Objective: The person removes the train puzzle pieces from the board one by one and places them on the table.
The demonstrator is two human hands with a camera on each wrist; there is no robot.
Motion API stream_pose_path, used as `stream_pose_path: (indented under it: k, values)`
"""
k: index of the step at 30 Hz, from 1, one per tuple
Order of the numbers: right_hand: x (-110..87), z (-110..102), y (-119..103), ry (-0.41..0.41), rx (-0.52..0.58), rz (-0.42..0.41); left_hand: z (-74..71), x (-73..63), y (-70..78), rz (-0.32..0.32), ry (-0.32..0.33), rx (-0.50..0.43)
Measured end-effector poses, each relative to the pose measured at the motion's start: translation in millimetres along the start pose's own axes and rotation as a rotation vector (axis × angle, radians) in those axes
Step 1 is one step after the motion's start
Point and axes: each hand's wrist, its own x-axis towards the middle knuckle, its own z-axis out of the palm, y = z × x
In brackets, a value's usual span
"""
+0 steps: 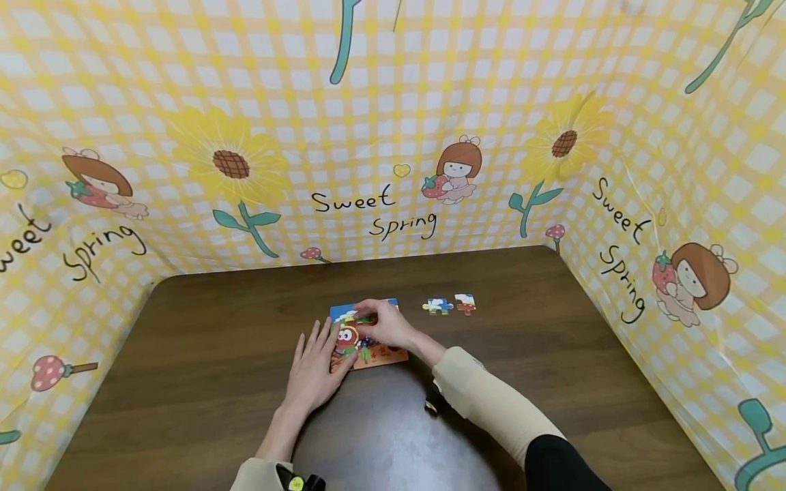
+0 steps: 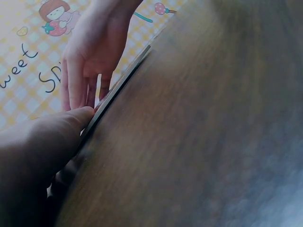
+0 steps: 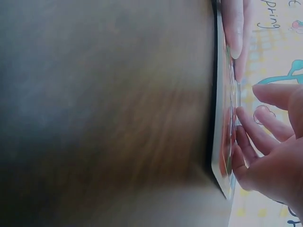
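Observation:
A jigsaw puzzle (image 1: 383, 354) in a flat board, with a red cartoon figure and blue sky, lies on the table. My left hand (image 1: 314, 372) rests along its left side, fingers straight, the thumb on the front part of the picture. In the left wrist view, that thumb touches the edge of the thin board (image 2: 116, 90). My right hand (image 1: 387, 324) is over the upper middle of the puzzle. The right wrist view shows several fingertips of the right hand (image 3: 274, 151) touching the puzzle surface, thumb and fingers apart, no piece visible between them.
Two loose jigsaw pieces, a blue and yellow piece (image 1: 438, 306) and a white and red piece (image 1: 465, 304), lie right of the puzzle. The brown wooden table (image 1: 202, 382) is bordered by a yellow checked cloth (image 1: 368, 136) at the back and both sides.

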Motion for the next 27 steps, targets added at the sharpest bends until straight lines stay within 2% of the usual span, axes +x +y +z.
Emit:
stream_pose_path:
  k: [3,7,10,17,22,27]
  values:
    - [2.2,1.2,-2.0,0.024,0.029,0.038,-0.8,0.6,-0.1,0.002,0.004,0.008]
    - [4.8,3.1,-5.4,0.053,0.104,0.148,-0.3,0.9,-0.4,-0.001,-0.001,0.014]
    - [7.0,4.6,-6.4,0.066,0.134,0.200,0.4,1.0,-0.6,-0.005,-0.013,0.012]
    - [12.0,3.2,-10.8,0.050,0.147,0.238,-0.7,1.2,-0.2,-0.005,-0.009,0.005]
    - [15.0,1.9,-14.5,0.017,0.103,0.278,-1.9,1.2,0.8,0.001,-0.001,0.002]
    - [15.8,4.9,-12.1,0.044,0.102,0.281,-2.7,0.8,1.3,0.001,-0.011,0.001]
